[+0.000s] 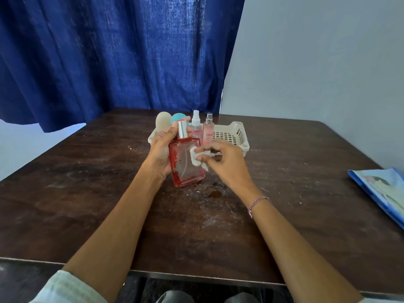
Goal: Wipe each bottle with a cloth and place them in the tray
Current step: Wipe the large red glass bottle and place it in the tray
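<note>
Just above the middle of the frame, the left hand (159,149) grips a red rectangular glass perfume bottle with a silver cap (187,162). The fingers wrap round its left side and the thumb lies up by the cap. The bottle stands nearly upright, leaning a little to the left. Whether its base touches the dark brown wooden worktop (87,193) cannot be told.

The right hand (225,160) pinches a small crumpled white cloth (200,158) between thumb and curled fingers and presses it against the upper right edge of the bottle. A braided pink and white thread bracelet (256,203) circles that wrist.

Directly behind the hands, near the far edge of the worktop, sits a beige perforated plastic tray (238,132). Two bottles stand upright side by side in its middle: a slim pale pink spray bottle with a clear nozzle (196,125), and to its right a slim pink spray bottle with red lettering and a silver nozzle (208,130). At the tray's left end, partly hidden by the left hand, are a beige oval container (162,121) and a teal round object (178,118). The tray's right part shows only its slotted floor.

A glossy blue printed packet (382,191) lies at the right edge of the frame. A dark blue curtain (109,51) fills the upper left and a pale grey wall (317,62) the upper right.
</note>
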